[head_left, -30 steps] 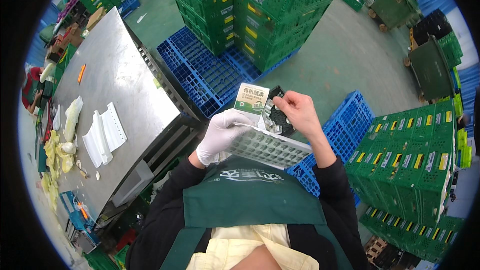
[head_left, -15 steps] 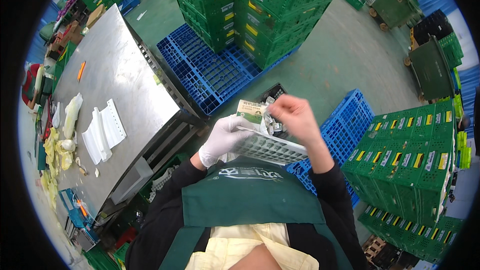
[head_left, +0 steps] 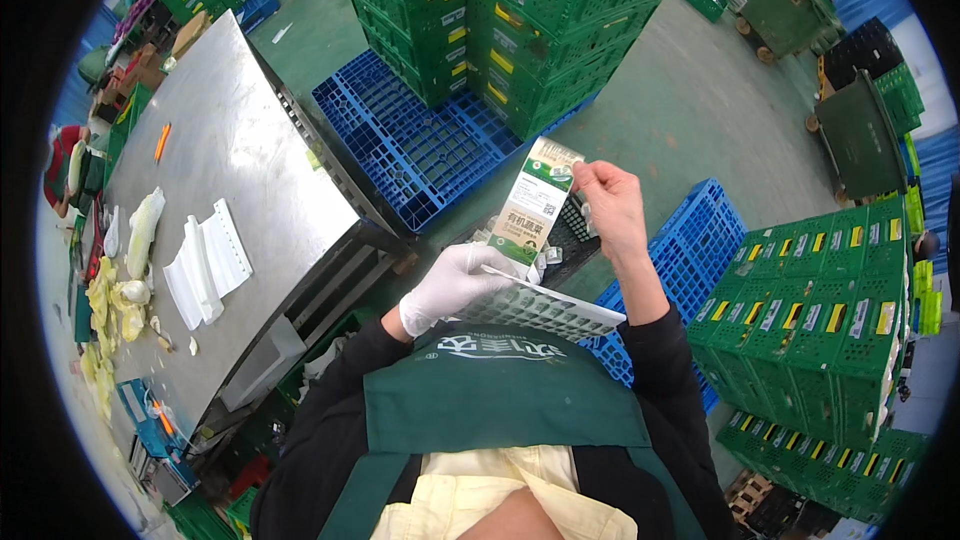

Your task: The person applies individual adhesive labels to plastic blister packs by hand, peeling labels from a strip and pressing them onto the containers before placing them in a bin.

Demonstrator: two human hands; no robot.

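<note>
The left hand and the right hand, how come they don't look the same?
The left hand wears a white glove, but the right hand has none. The left hand holds the patterned sheet, while the right hand pinches the far end of the label strip. The right hand is also held farther from the apron than the left hand. Both come out of black sleeves.

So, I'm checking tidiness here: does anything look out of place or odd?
Yellowish scraps lie strewn along the left edge of the metal table, like unswept litter. Also, the left hand is gloved but the right hand bare, an odd mismatch.
</note>
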